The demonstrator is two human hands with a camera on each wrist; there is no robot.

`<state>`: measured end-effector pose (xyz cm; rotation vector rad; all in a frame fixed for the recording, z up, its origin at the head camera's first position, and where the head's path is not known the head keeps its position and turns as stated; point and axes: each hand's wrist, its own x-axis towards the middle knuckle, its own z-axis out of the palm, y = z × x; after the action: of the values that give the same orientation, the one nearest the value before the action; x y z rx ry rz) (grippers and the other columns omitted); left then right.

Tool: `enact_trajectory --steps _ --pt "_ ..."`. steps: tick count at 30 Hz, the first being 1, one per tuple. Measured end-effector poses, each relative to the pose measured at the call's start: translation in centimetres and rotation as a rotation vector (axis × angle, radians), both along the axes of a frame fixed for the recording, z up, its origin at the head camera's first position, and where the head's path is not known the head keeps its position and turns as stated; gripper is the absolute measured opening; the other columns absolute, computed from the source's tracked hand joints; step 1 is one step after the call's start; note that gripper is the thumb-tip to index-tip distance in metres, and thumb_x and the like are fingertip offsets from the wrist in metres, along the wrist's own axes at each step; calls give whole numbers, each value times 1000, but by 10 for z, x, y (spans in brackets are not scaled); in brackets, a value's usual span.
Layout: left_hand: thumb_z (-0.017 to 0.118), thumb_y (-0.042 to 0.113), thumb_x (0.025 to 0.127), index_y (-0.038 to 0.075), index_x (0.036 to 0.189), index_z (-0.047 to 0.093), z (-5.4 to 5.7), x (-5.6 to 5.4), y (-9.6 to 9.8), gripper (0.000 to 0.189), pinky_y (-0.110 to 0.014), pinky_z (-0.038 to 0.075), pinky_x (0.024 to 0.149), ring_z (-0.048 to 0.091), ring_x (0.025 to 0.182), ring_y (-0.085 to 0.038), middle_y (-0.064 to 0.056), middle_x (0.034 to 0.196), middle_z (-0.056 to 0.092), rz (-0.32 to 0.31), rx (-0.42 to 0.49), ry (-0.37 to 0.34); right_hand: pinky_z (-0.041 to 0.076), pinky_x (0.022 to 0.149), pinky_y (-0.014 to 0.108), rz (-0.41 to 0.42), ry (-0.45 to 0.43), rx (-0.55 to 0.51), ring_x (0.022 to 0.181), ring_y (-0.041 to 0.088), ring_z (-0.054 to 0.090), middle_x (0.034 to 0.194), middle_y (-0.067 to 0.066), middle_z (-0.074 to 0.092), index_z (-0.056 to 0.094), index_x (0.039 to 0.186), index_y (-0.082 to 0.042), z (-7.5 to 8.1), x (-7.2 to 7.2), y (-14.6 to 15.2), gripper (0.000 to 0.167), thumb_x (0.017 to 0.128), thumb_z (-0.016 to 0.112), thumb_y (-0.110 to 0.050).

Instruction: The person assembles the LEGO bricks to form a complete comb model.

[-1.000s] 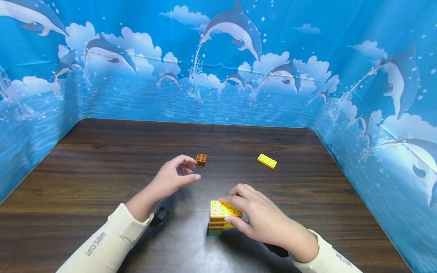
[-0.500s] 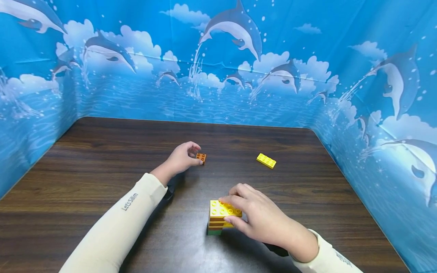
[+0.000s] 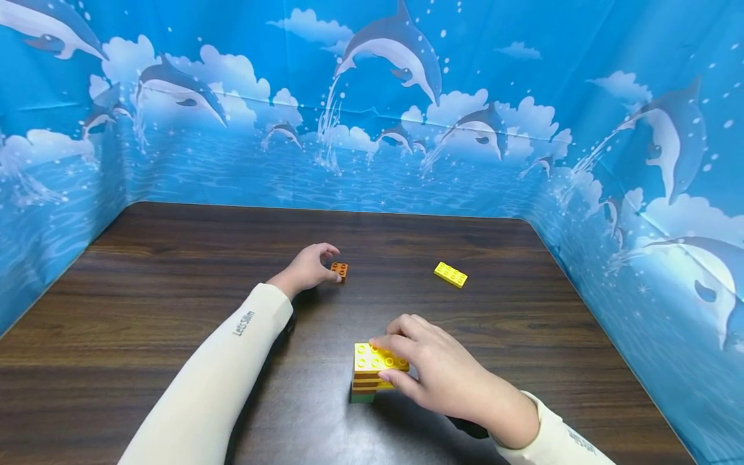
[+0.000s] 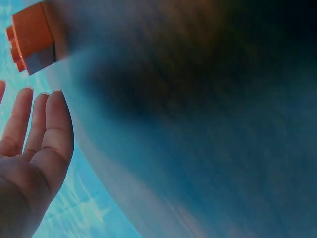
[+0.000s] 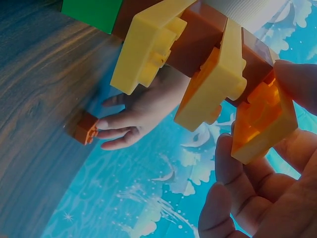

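A small orange-brown toy brick (image 3: 340,268) with studs on top sits on the table, beyond the stack. My left hand (image 3: 314,266) is at its left side, thumb in front and fingers behind. In the left wrist view the fingers (image 4: 58,124) are straight, with a gap between them and the brick (image 4: 34,37). Nearer me stands a stack of toy bricks (image 3: 365,381): a green one at the bottom, then brown bricks alternating with yellow plates that overhang one side. My right hand (image 3: 436,361) pinches the top yellow plate (image 5: 267,124) between thumb and fingers.
Another yellow plate (image 3: 450,274) lies studs-up at the back right, beyond my right hand. The dark wood-grain table (image 3: 174,271) is bounded by a blue dolphin-print curtain (image 3: 360,161) at the back and both sides.
My left hand has reached forward to the orange-brown brick, and hardly moved over the last half second. The right hand has kept its hold on the stack.
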<state>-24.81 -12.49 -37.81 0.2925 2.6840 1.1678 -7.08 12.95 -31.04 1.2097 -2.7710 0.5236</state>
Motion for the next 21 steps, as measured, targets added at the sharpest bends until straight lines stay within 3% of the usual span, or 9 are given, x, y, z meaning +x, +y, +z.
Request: enact_trajectory --steps 12,21 --pt "69 -1 84 2 137 48 -2 -9 1 57 -48 42 100 45 126 -38 -23 139 45 -20 -45 -74 48 78 27 4 7 0 94 8 49 106 -5 54 66 122 -15 0 0 1 40 86 73 -31" --pt "68 -5 84 0 132 53 -3 -11 4 51 -43 47 94 51 119 -34 -22 136 49 -38 -100 -63 47 77 27 5 -8 -2 93 8 49 107 -6 55 66 122 -15 1 -1 0 40 86 72 -31"
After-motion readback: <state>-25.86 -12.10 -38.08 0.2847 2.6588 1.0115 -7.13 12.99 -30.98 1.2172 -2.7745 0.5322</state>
